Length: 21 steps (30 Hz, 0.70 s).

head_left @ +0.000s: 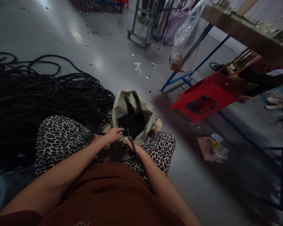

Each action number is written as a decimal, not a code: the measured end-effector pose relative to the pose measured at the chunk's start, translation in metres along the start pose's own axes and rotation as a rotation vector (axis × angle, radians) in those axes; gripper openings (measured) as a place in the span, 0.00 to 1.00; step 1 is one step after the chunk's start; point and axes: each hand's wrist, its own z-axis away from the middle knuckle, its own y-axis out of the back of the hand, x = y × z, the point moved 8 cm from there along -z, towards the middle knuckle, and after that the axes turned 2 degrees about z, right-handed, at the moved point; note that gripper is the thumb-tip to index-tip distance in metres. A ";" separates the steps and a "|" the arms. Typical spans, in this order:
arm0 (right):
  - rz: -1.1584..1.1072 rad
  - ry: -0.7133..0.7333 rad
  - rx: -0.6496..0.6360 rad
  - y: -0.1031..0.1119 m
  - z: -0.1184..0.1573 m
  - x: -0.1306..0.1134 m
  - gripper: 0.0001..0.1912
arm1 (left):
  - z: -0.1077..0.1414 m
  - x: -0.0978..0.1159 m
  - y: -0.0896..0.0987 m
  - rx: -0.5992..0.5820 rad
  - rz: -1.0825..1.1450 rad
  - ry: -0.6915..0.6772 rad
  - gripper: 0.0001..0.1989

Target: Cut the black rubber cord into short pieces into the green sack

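Observation:
Above the near edge of an open woven sack (119, 106), my left hand (113, 135) is closed on the end of a black cord (96, 132). The cord runs left towards a large heap of black cord (73, 84) on the floor. My right hand (133, 147) grips dark-handled scissors (132, 145), whose blades reach up to the cord end just right of my left fingers. Inside the sack lie many small dark pieces (132, 125). The sack stands on the floor between my feet.
A red plastic stool (207, 94) lies tilted at the right, near a blue-legged table (250, 34) with a clear plastic bag (187, 37) hanging from it. A wheeled metal rack (141, 36) stands ahead. Scraps and a flat package (211, 148) lie on the floor.

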 end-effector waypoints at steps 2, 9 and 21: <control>0.022 -0.017 -0.001 0.000 0.000 0.000 0.36 | 0.001 0.001 -0.001 -0.004 0.002 -0.004 0.20; 0.018 -0.012 -0.012 0.000 -0.002 0.001 0.35 | -0.001 0.004 -0.005 -0.029 -0.034 -0.029 0.20; -0.051 -0.048 -0.001 0.000 -0.007 0.004 0.32 | 0.001 0.009 0.000 -0.059 -0.036 0.008 0.20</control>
